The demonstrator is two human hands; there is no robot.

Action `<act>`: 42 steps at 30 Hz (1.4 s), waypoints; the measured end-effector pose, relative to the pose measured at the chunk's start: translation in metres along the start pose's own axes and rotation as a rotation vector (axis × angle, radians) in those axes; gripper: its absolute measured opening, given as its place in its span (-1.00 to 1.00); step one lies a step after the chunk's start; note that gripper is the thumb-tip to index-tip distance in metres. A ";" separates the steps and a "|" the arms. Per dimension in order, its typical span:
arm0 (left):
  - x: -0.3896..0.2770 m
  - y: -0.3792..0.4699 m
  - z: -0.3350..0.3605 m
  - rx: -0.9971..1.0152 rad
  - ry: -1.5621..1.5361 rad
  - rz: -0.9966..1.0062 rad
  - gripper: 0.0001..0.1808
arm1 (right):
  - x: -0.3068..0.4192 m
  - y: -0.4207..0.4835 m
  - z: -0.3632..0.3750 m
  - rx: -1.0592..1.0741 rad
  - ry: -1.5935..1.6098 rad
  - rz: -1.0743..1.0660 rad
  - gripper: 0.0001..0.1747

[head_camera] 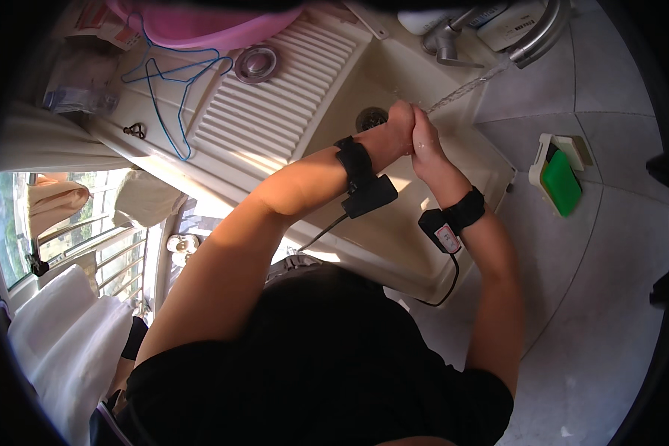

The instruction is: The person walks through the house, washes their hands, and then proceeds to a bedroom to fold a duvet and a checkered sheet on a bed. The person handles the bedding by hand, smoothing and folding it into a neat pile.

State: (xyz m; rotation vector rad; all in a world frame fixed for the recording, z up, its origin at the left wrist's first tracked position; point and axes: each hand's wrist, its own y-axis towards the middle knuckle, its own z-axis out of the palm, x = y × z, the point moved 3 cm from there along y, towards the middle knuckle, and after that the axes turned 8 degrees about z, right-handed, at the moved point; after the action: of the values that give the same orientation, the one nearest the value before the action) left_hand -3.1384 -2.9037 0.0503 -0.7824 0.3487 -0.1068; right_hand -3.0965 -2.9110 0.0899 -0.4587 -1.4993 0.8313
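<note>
My left hand (397, 128) and my right hand (428, 140) press together above the basin of a cream laundry sink (451, 150). Their fingers overlap and are mostly hidden, so I cannot tell whether anything small lies between them. A stream of water (463, 92) runs from the curved metal faucet (527, 53) towards the hands, and wet spots show on the skin. Just beyond my left hand sits the round drain (372, 118). Each wrist wears a black strap with a small black box and a cable.
Left of the basin lies a ribbed washboard (273, 89) with a metal sink strainer (256, 64). Blue wire hangers (170, 83) and a pink plastic basin (217, 25) rest behind. A wall holder bears a green sponge (563, 184). Bottles (510, 28) stand by the faucet.
</note>
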 end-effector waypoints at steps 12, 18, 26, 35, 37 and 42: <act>0.011 -0.007 -0.003 0.099 0.126 -0.058 -0.68 | -0.004 0.038 -0.038 -0.057 -0.201 0.128 -0.49; -0.011 0.003 -0.051 -0.060 0.380 0.115 -0.82 | 0.071 0.071 -0.080 0.023 0.139 -0.436 -0.46; -0.024 -0.030 -0.060 -0.174 0.372 -0.007 -0.52 | 0.113 0.077 -0.078 0.187 0.017 -0.393 -0.31; -0.048 -0.119 0.015 1.016 0.337 0.156 -0.58 | 0.066 -0.058 -0.061 0.711 -0.006 -0.519 -0.38; -0.054 -0.111 -0.010 0.976 0.326 0.127 -0.68 | 0.024 -0.037 -0.055 0.695 0.109 -0.415 -0.41; -0.054 -0.099 -0.062 0.533 1.315 0.461 -0.51 | -0.030 -0.014 -0.058 0.123 -1.264 -0.426 -0.57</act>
State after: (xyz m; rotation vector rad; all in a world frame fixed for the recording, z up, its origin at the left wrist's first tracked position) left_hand -3.2074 -3.0038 0.0940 0.0179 1.6563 -0.2603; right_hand -3.0336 -2.9291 0.0761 0.6195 -2.5299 0.8825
